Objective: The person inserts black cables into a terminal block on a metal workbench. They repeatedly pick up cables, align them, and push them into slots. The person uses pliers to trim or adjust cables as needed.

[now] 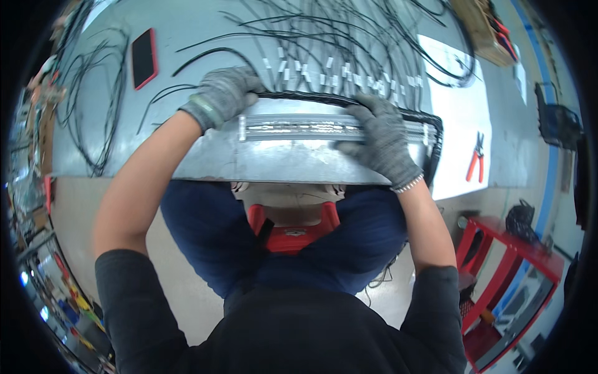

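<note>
Black cable bundle (311, 96) at 12 o'clock, likely flexible yet springy, suits 2 spaced holds, where the left hand (229, 93) at 11 and right hand (381, 134) at 2 touch it, whether clamped cannot be told

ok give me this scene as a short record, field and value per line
left grip: gloved, pinching the black cable bundle
right grip: gloved, spread over the grey strip, fingertips by the bundle; firm hold unclear
bundle shape: runs across above the strip, bends down at its right end
loose cables: beyond the bundle, many with white labels
table, left: phone
table, right: red-handled pliers on white paper
</note>
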The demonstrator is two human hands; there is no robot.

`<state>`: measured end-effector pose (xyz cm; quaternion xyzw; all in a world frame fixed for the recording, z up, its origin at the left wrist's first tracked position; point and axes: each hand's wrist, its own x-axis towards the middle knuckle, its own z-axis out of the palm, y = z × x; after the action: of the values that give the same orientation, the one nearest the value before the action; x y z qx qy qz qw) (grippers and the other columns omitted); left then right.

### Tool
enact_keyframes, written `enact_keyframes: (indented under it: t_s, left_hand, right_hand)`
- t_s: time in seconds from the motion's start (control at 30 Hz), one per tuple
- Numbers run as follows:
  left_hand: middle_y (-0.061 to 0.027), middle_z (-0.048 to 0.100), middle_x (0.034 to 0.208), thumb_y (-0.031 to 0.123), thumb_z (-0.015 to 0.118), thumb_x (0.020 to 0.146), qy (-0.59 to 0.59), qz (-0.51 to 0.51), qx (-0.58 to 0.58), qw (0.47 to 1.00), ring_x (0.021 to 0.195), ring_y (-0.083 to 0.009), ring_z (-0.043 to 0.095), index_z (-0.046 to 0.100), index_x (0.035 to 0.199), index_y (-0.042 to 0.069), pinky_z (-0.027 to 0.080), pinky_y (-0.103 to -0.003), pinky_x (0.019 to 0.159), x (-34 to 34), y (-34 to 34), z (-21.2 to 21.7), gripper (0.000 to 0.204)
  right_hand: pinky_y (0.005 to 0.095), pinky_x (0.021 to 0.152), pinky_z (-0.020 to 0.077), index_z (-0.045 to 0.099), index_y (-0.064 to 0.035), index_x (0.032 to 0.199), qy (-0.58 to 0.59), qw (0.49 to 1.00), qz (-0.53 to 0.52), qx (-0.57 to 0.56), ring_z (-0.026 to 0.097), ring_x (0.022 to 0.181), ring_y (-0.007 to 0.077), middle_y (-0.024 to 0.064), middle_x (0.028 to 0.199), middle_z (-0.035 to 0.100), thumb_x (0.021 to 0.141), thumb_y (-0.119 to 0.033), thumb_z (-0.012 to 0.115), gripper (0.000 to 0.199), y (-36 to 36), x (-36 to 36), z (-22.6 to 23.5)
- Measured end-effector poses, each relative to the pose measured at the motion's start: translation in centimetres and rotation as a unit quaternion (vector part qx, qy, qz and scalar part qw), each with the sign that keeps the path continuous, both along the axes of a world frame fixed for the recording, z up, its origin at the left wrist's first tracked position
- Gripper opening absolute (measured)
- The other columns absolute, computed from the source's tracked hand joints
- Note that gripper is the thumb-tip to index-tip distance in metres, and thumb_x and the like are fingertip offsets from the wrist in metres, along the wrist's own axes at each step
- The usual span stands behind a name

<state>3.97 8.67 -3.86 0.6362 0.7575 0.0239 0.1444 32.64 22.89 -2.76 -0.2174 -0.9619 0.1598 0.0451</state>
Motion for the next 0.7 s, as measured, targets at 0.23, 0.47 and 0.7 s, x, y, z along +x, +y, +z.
enact_keyframes:
  t_s: [0.23,0.47,0.7]
  left_hand:
    - [-0.0049,0.066,0.099,0.024,0.064,0.081,-0.044,0.024,-0.077,0.996,0.094,-0.0244,0.062,0.07,0.101,0.013,0.048,-0.035,0.085,-0.5,0.4,1.2,0.024]
    - [-0.0044,0.067,0.097,0.023,0.065,0.08,-0.07,0.021,-0.09,0.993,0.091,-0.0242,0.063,0.071,0.099,0.013,0.049,-0.035,0.083,-1.1,0.6,0.6,0.022]
    - [-0.0036,0.064,0.1,0.021,0.064,0.081,-0.038,-0.022,-0.005,0.999,0.097,-0.0247,0.06,0.069,0.097,0.013,0.048,-0.037,0.087,-0.8,0.3,-0.4,0.019]
  right_hand:
    - [0.0424,0.104,0.0362,0.063,-0.0072,0.111,-0.02,1.0,-0.007,0.022,0.051,0.117,0.0277,0.0099,0.125,0.055,0.064,-0.041,0.081,0.061,0.3,-0.6,-0.5]
    - [0.0421,0.101,0.0386,0.063,-0.0064,0.109,-0.008,1.0,0.003,0.03,0.053,0.114,0.0272,0.0083,0.123,0.057,0.064,-0.041,0.081,0.059,1.1,-0.4,-1.2]
    - [0.0415,0.097,0.0414,0.063,-0.0075,0.104,0.048,0.998,0.027,0.038,0.055,0.11,0.027,0.0065,0.121,0.058,0.061,-0.038,0.082,0.056,1.2,0.0,-0.9]
